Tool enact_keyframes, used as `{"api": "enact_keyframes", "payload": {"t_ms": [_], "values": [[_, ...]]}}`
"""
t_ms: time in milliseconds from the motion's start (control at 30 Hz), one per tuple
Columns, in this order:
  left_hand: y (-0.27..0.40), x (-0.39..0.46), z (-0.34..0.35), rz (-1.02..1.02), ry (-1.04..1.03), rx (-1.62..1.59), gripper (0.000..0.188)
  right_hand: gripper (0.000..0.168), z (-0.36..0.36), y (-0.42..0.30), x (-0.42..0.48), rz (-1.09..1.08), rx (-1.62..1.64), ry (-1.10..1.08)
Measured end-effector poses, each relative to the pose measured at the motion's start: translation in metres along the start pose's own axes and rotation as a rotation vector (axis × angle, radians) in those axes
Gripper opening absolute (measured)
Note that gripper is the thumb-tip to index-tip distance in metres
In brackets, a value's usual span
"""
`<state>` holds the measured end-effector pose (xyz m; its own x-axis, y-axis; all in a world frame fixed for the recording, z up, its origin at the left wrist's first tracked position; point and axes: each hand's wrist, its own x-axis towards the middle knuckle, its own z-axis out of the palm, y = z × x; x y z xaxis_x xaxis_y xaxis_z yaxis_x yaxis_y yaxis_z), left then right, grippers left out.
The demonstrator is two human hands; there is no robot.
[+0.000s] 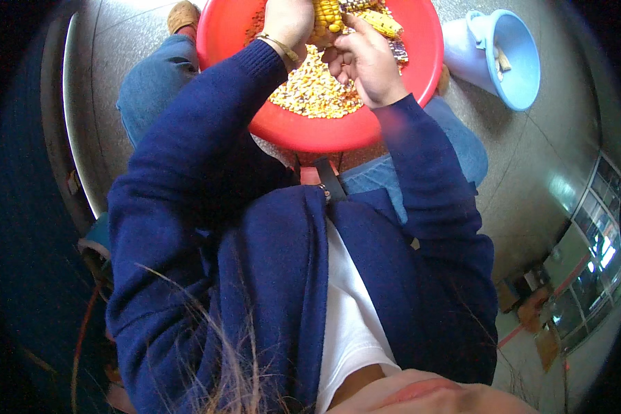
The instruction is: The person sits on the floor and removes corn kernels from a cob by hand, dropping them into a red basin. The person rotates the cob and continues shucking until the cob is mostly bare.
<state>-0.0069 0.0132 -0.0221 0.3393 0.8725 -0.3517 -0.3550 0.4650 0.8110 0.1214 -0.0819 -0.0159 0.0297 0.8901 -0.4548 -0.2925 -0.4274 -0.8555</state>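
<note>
My left hand [290, 21] grips an ear of yellow corn [327, 16] above a red plastic basin [315, 135]. Close against the ear's lower right side is my right hand [365, 59], its fingers loosely curled; whether they grip the cob is hard to see. Beneath both hands, loose corn kernels [315, 88], yellow with some dark ones, form a heap in the basin. Another yellow ear [380, 23] lies at the basin's upper right. Beside it are darker, multicoloured ears [399, 50], partly hidden by my right hand.
A light blue plastic bucket [460, 52] stands right of the basin, tilted-looking in this view, with pale cob pieces [503, 61] inside. My jeans-clad legs [158, 85] flank the basin on a speckled floor [502, 150]. Windows [600, 243] show at the far right.
</note>
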Motion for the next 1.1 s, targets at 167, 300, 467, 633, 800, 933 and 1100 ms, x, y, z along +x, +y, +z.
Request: {"api": "enact_keyframes", "payload": {"t_ms": [167, 300, 467, 633, 800, 933, 1100], "values": [[-0.008, 0.000, -0.005, -0.009, -0.008, 0.028, 0.043, 0.037, -0.013, 0.008, 0.007, -0.015, -0.042, -0.052], [-0.016, 0.003, -0.008, -0.039, 0.010, 0.027, 0.047, 0.037, -0.004, 0.019, 0.007, -0.120, -0.317, 0.083], [0.000, -0.005, -0.002, -0.233, -0.211, -0.214, 0.058, 0.036, -0.013, -0.002, 0.004, 0.061, 0.203, -0.097], [0.000, -0.007, -0.005, -0.186, -0.184, -0.091, 0.053, 0.039, -0.017, 0.000, 0.007, 0.065, 0.046, -0.135], [-0.007, 0.001, -0.008, -0.109, -0.133, -0.086, 0.047, 0.045, -0.007, 0.006, 0.001, -0.004, 0.016, -0.034], [-0.011, 0.007, -0.007, 0.032, -0.093, 0.019, 0.045, 0.043, -0.002, -0.002, 0.001, -0.088, -0.045, 0.003], [0.022, -0.017, -0.003, -0.212, -0.318, -0.112, 0.046, 0.027, -0.008, 0.020, 0.006, -0.414, -0.394, 0.073]]}}
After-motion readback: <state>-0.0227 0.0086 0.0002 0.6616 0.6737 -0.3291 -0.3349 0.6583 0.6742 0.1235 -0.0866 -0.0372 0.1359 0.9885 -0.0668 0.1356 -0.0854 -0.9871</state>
